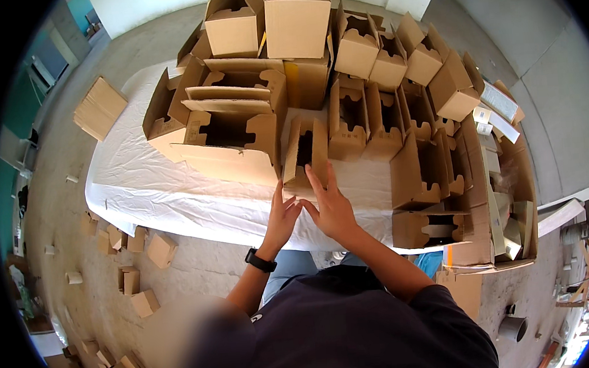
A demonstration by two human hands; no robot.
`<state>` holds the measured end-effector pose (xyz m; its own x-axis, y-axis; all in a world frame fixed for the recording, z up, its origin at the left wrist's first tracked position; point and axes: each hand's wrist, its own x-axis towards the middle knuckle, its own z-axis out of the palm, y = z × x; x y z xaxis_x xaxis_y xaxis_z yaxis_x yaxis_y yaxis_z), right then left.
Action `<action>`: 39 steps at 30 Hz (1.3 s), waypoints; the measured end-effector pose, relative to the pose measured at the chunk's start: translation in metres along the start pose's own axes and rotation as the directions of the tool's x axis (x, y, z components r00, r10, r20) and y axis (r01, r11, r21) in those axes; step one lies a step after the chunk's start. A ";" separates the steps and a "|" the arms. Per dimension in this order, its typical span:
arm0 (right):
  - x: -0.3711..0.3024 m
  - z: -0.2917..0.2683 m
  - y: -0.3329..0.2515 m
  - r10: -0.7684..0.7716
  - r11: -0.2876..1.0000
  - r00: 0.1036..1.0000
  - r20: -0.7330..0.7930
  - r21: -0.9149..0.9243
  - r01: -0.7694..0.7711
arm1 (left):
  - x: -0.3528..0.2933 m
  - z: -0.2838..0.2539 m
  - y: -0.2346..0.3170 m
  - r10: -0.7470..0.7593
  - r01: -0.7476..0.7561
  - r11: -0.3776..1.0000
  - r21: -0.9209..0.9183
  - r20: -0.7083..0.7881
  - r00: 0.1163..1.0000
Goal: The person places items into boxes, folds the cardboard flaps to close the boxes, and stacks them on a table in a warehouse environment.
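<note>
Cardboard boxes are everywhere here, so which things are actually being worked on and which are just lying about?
In hand:
- small open cardboard box, touched by the left hand and right hand
- white-covered table under it

Lying about:
- folded boxes stacked on the table
- small boxes on the floor
- flat cardboard piece
- large carton of parts

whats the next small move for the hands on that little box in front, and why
Probably close both hands onto the small open box and draw it toward the table's near edge. The left hand and right hand lie flat-fingered at its near side, gripping nothing, and taller cartons crowd it on either side, leaving little room to work there.
</note>
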<state>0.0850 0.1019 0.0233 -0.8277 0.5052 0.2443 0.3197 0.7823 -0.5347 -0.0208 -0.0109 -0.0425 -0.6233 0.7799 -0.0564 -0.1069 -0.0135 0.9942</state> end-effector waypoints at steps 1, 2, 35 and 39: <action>0.001 -0.002 -0.002 -0.012 1.000 1.000 0.014 -0.014 0.012 | -0.002 0.001 -0.001 -0.015 0.015 1.000 -0.026 0.009 1.000; 0.002 -0.001 0.000 -0.043 0.998 0.999 -0.016 -0.043 0.042 | -0.005 0.002 -0.001 -0.031 0.032 0.998 -0.052 0.021 0.999; 0.068 0.025 0.042 -0.224 0.944 0.971 -0.087 -0.266 0.194 | 0.036 0.010 -0.012 0.019 -0.003 0.994 -0.107 0.154 0.988; 0.045 0.011 0.043 -0.180 0.971 0.974 -0.138 -0.184 0.153 | 0.040 0.011 -0.006 0.069 -0.065 0.997 -0.036 0.140 0.988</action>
<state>0.0559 0.1544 0.0021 -0.8000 0.4019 0.4455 0.2689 0.9039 -0.3325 -0.0360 0.0272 -0.0496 -0.5147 0.8570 0.0260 -0.0939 -0.0865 0.9918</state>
